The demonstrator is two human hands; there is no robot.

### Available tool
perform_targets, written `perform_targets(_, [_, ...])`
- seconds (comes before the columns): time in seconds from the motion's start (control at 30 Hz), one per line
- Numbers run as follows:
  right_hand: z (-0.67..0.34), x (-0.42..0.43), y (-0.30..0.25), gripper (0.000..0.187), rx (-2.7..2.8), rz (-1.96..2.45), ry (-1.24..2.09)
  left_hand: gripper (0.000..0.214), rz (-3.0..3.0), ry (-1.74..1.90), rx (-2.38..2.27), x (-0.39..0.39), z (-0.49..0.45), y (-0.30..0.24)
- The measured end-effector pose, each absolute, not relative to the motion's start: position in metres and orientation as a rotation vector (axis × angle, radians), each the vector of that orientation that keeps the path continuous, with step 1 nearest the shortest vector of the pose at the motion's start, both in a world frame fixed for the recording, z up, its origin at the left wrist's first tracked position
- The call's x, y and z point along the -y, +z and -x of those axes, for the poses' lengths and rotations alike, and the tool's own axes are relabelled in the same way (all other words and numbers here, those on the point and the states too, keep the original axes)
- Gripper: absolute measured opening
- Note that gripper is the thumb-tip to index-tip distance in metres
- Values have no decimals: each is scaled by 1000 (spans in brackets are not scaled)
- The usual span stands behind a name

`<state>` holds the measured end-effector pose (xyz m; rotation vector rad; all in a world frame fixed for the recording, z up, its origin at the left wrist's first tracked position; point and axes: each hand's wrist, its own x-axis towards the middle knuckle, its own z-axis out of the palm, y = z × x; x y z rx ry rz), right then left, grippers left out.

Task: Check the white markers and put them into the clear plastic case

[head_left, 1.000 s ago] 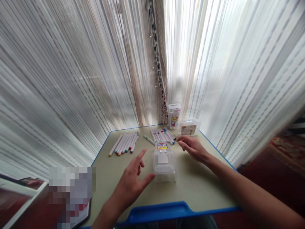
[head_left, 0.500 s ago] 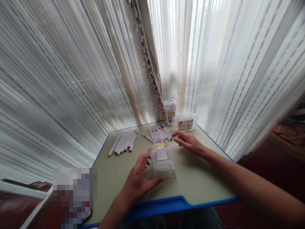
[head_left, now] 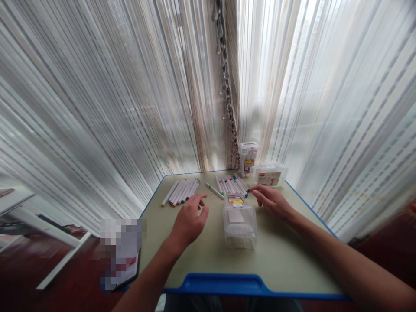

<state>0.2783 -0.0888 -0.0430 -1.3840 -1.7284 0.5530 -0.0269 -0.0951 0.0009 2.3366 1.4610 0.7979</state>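
Head view shows a clear plastic box near the middle of the pale green table. The left hand is loosely bent, thumb and fingers apart, near the left white markers; the right hand is loosely bent and parted too, just beside the right white markers. Behind stand a tall marker box and a low clear box.

The hands and forearms are bare, the trousers dark.

Clear box (labelled) near pens
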Motion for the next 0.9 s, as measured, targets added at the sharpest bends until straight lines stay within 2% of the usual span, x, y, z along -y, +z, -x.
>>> perform_targets(0.1, [-278,87,-46,41,1691,1380,522,29,-2498,551,-1685,68,16,7])
perform_targets(0.3, [-277,89,-48,43,1648,1392,437,23,-2494,596,-1879,27,3,10])
perform_targets(0.57, [-278,87,-50,41,1659,1408,439,20,-2386,685,-2014,25,30,-11])
perform_targets(0.9, [-281,86,-53,39,1618,1426,442,24,-2303,529,-2072,15,40,-19])
